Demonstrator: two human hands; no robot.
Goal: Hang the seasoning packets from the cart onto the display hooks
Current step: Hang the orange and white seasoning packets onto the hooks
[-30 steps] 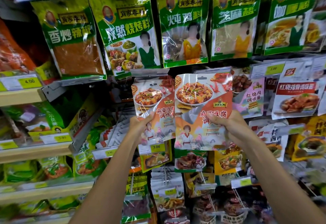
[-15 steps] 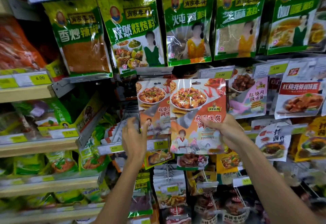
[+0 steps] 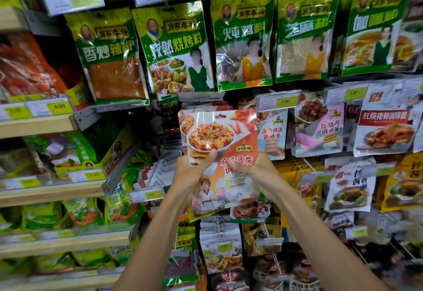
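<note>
Your left hand (image 3: 192, 174) and right hand (image 3: 259, 172) pinched the mapo tofu packet (image 3: 217, 135) at its middle, long axis upright. Its top sat just under a price tag (image 3: 201, 96), neither hand nearer.

a shop: hanging seasoning packets (image 3: 242, 39), wooden shelves (image 3: 39, 126), yellow price tags (image 3: 59, 107).

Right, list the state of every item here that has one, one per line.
Mapo tofu packet: held upright in both hands; hung or not, cannot tell.
Left hand grip: pinches the packet's left side, thumb on front.
Right hand grip: holds the packet's right side.
Green packets: hanging in the top row.
Pink packet: hanging, right of the held one.
</note>
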